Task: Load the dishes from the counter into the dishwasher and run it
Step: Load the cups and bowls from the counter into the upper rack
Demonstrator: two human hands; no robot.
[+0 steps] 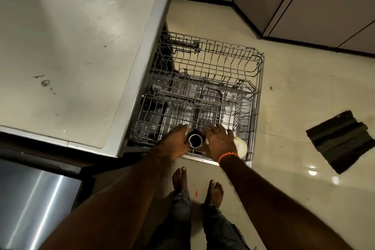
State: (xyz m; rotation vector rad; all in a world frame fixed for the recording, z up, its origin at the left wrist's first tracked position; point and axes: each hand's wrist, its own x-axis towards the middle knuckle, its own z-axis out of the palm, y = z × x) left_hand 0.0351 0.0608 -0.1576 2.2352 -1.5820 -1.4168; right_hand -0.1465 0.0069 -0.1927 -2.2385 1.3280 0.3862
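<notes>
Dark and glossy, with a pale ring at its rim, the small round cup (195,140) stands upright in the near front row of the grey wire dishwasher rack (257,79), mouth facing straight up at us. Its long axis runs vertical, from base to open mouth, so for washing we judge it would need turning over, mouth down.

Our left hand (176,144) lies against the cup's left side and our right hand (218,143) flanks its right side, fingers spread and fairly straight. We cannot tell whether either hand truly grips the cup or only steadies it, since the fingertips are hidden behind the backs of the hands. An orange bracelet (227,156) circles the right wrist.

Just right of the right hand, a white rounded bowl-like dish (240,147) sits in the rack's near right corner, partly hidden.

We judge the cup to be light, stiff and smooth, probably ceramic or glazed metal, so likely slippery if wet and liable to chip against the wires. The wall just below the rim, thumb opposite fingers, looks the safest hold; the rim alone would give little purchase.

The rack is pulled out over the pale tiled floor (304,87), beside the grey counter top (71,46), and is otherwise mostly bare wire.
</notes>
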